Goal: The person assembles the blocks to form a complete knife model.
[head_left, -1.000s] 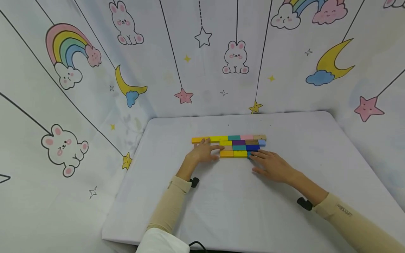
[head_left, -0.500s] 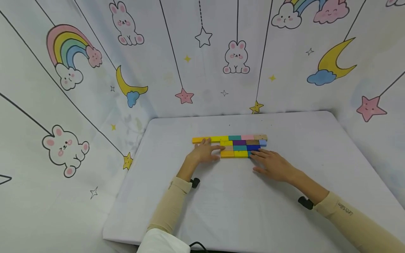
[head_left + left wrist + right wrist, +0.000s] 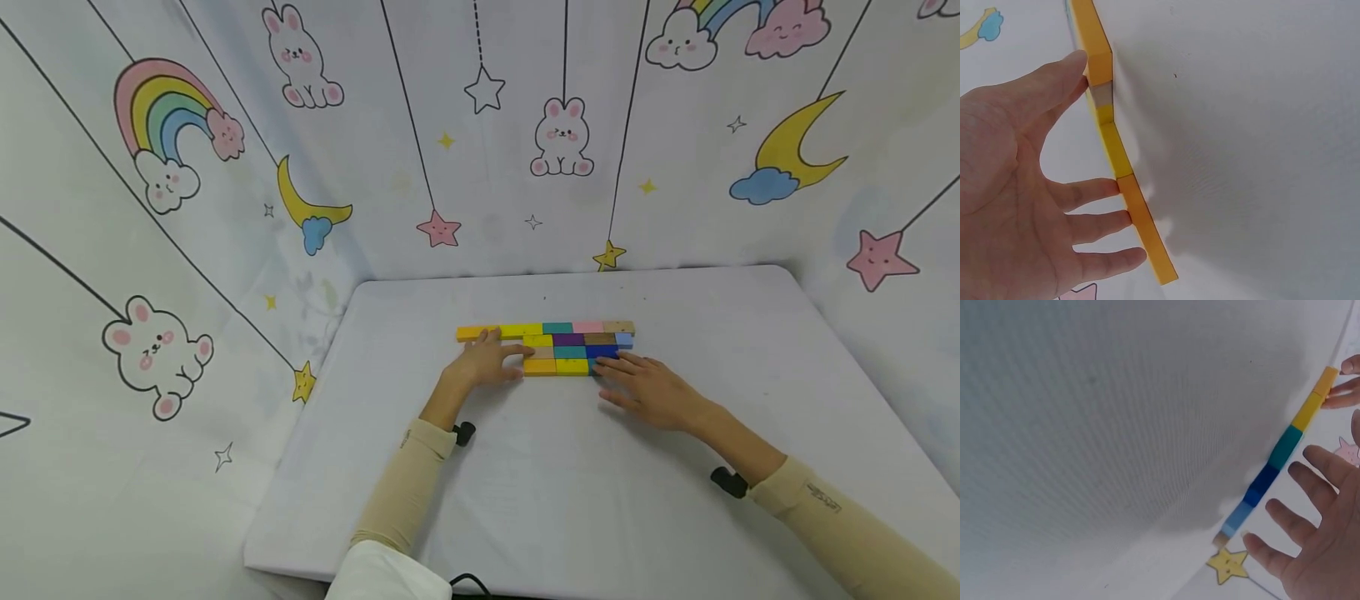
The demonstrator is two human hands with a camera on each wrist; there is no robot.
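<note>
Flat colored wooden blocks lie side by side in several rows on the white table. The back row, from an orange block [image 3: 472,333] to a wood-colored block [image 3: 618,327], reaches farther left than the others. Purple [image 3: 568,340] and dark blue [image 3: 600,352] blocks sit farther in. My left hand [image 3: 480,362] is at the rows' left ends, its index finger near a tan block [image 3: 542,352]; in the left wrist view its extended fingers [image 3: 1100,226] meet the orange and yellow blocks. Spread fingers of my right hand [image 3: 648,387] rest at the front right, partly covering a teal block [image 3: 592,367].
A white cloth covers the table [image 3: 570,483]. Behind it stands a wall hanging [image 3: 495,183] printed with rabbits, stars and moons. Each wrist carries a small black camera, and a black cable [image 3: 468,577] shows at the table's near edge.
Both hands and the blocks stay practically in place. The whole head view shifts very slightly.
</note>
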